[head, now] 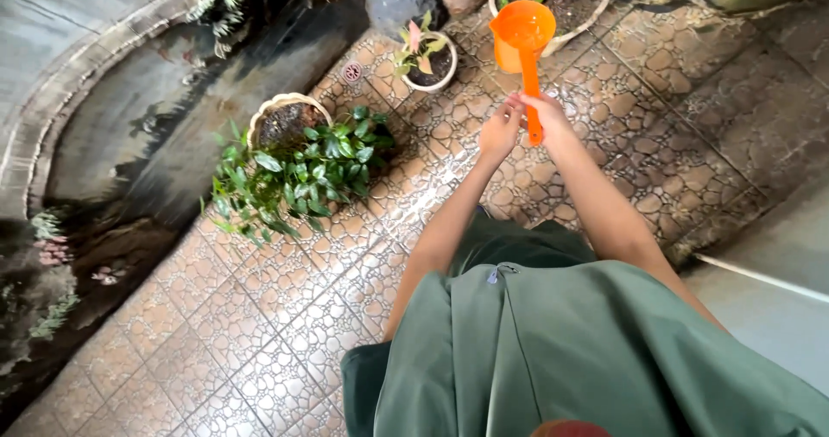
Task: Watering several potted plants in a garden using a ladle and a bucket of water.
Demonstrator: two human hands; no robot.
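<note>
Orange dipper held out over wet tiles

Right hand (546, 109) grasps the orange dipper (522, 35) by its handle, cup upright; left hand (499, 132) steadies it, fingers touching; leafy potted plant (298, 174) at left.

Right hand (546, 109): closed around the handle of an orange dipper (522, 33), cup held up.
Left hand (499, 132): fingertips touching the handle beside the right.
Floor (259, 351): wet patterned tiles.
Nearby: leafy potted plant (298, 174), small white pot (429, 61).
</note>
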